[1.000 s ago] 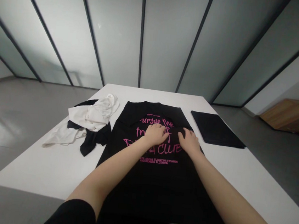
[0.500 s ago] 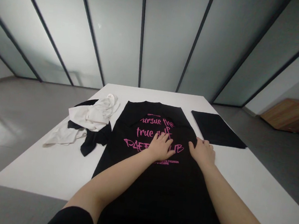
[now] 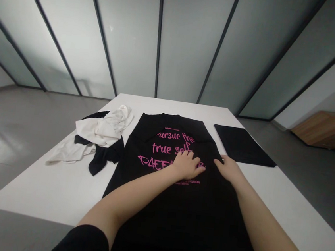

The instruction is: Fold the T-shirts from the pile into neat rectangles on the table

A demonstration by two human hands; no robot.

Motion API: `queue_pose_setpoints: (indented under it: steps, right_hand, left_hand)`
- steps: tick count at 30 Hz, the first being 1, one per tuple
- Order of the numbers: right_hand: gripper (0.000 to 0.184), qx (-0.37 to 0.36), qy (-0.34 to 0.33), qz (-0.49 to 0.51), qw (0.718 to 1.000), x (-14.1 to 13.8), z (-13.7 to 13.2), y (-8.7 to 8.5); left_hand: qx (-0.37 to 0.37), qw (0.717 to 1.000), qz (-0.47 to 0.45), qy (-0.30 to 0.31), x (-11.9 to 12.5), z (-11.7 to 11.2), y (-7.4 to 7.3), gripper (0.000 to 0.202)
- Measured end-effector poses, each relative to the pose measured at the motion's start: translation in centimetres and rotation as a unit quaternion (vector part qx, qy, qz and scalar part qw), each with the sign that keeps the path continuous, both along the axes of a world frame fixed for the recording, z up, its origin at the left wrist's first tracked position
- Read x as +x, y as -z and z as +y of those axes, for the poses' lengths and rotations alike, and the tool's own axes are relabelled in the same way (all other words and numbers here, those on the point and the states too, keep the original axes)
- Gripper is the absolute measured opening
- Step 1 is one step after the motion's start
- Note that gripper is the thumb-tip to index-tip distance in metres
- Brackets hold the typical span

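Note:
A black T-shirt point(image 3: 176, 214) with a pink printed slogan lies flat and spread on the white table point(image 3: 38, 184), its collar end pointing away from me. My left hand point(image 3: 186, 165) rests palm down on the print, fingers apart and holding nothing. My right hand point(image 3: 228, 169) lies flat at the shirt's right edge, its fingers on the fabric, with no grip visible. Part of the print is hidden under my left hand.
A crumpled heap of white and black clothes point(image 3: 102, 134) lies left of the shirt. A folded black garment point(image 3: 241, 145) lies to its right. The table's edges drop to a grey floor. A wooden cabinet point(image 3: 327, 129) stands far right, before frosted glass walls point(image 3: 188, 44).
Both hands have slid right across the shirt, and my right hand has reached its right edge. More of the pink print shows now. The clothes heap and folded garment stay in place.

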State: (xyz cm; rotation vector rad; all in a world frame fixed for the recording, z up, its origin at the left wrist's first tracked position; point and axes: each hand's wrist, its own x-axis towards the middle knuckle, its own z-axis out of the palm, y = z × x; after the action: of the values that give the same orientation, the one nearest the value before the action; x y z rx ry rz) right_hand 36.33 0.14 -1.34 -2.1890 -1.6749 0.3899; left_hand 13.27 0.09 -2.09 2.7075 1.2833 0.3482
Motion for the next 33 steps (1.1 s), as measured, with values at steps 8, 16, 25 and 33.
queue_pose_setpoints:
  steps: [8,16,25,33]
  right_hand:
    - [0.044,0.04,-0.178,0.018,0.983,-6.9,-1.0,-0.9]
    - [0.041,-0.067,-0.224,-0.071,0.97,-11.0,-2.8,-1.1]
    - [0.025,-0.052,-0.186,-0.106,0.975,-11.9,-3.3,-1.1]
    - [0.031,-0.056,-0.168,-0.113,0.978,-11.9,-3.1,-0.8]
  left_hand:
    - [-0.056,0.954,-0.274,-0.106,2.0,6.4,-1.3,0.043]
    - [-0.04,0.988,-0.127,-0.083,1.7,9.8,0.0,0.038]
    - [0.117,0.987,-0.039,-0.101,3.8,10.3,0.3,0.033]
    - [0.083,0.984,-0.022,-0.158,6.5,12.3,0.1,0.034]
